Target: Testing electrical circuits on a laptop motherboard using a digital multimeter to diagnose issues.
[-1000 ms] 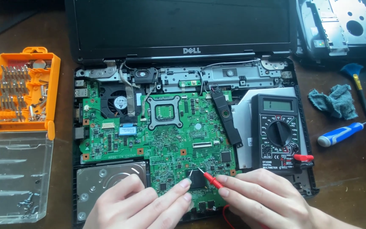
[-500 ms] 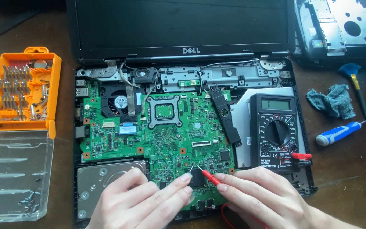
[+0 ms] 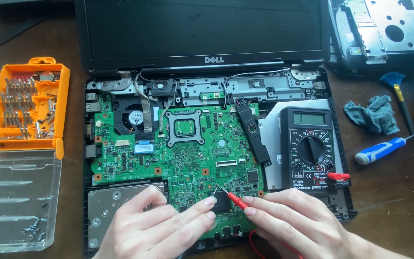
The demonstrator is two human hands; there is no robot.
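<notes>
Dark wooden tabletop (image 3: 398, 211) bearing an opened laptop (image 3: 207, 43) with its green circuit board (image 3: 188, 158) exposed. At left, an orange bit case (image 3: 27, 108) with clear lid (image 3: 17, 196). On the laptop's right side rests a black multimeter (image 3: 311, 146); beyond it lie a blue-handled screwdriver (image 3: 382, 149) and a grey rag (image 3: 372, 114). Right hand (image 3: 303, 223) pinches a red probe (image 3: 233, 199), its tip touching the board beside a black chip (image 3: 221, 204). Left hand (image 3: 159, 225) rests, fingers curled, on the board's lower edge; whether it grips a second probe cannot be told
</notes>
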